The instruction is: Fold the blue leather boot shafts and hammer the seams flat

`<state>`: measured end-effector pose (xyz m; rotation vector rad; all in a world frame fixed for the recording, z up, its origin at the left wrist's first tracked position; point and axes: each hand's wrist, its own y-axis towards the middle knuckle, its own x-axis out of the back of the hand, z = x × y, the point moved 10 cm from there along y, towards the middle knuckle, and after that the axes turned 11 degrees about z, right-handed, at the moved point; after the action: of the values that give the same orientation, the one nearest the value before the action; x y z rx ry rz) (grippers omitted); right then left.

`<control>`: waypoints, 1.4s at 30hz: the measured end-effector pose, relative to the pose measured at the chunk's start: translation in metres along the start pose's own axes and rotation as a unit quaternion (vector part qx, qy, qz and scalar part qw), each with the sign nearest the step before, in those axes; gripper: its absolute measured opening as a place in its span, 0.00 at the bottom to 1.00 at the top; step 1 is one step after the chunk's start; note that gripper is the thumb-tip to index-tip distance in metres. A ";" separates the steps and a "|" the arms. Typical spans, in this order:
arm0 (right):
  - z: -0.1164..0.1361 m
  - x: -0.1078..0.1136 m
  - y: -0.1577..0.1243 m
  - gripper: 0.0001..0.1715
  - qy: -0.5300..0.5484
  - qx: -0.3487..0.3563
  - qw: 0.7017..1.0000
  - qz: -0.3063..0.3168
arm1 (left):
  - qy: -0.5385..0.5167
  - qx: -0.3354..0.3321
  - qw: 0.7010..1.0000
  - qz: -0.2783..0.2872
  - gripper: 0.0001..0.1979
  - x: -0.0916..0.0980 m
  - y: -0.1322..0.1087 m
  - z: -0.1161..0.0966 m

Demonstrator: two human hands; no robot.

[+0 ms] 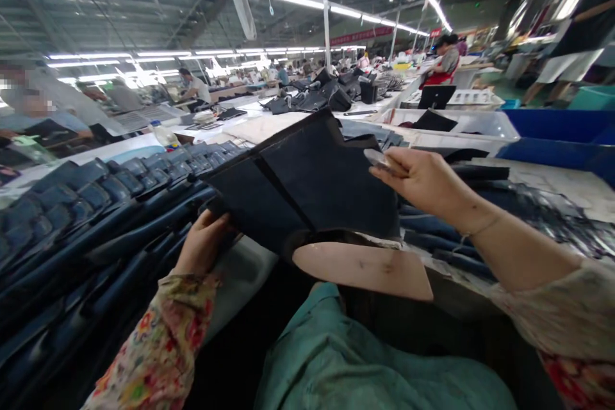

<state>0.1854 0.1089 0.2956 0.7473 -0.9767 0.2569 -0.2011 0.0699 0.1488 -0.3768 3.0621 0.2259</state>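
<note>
In front of me, tilted up, is a dark blue sheet-like panel [288, 179] with a black strip across it and a notched upper right edge. My left hand [204, 240] is closed on its lower left corner. Near the panel's right side, my right hand [420, 173] pinches a small flat, pale tool [379, 159] with a rounded end; its exact kind cannot be made out. Whether that tool touches the panel is unclear. Just below the panel lies a tan board [365, 269] with one rounded end, above my lap in green cloth.
Overlapping dark blue pieces [96, 250] lie in rows on the left. More dark pieces [480, 211] are at right. Beyond stand a white bin [500, 122], a blue bin [567, 131] and a heap of black bags [317, 93]. Other people work farther off.
</note>
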 end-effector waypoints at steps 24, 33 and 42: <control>-0.024 -0.024 -0.006 0.15 -0.001 -0.068 0.995 0.079 | 0.010 0.126 0.992 0.004 0.24 -0.025 -0.024 0.065; -0.010 -0.015 0.003 0.16 0.006 -0.061 0.996 0.069 | 0.012 0.134 0.991 -0.002 0.18 -0.034 -0.013 0.085; 0.005 -0.026 0.007 0.15 -0.011 -0.059 0.992 0.115 | -0.015 0.166 0.986 -0.018 0.23 -0.024 -0.031 0.108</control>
<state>0.1647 0.1138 0.2792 0.5301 -1.0908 0.3871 -0.1673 0.0621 0.0389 -0.4034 2.9816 -0.2748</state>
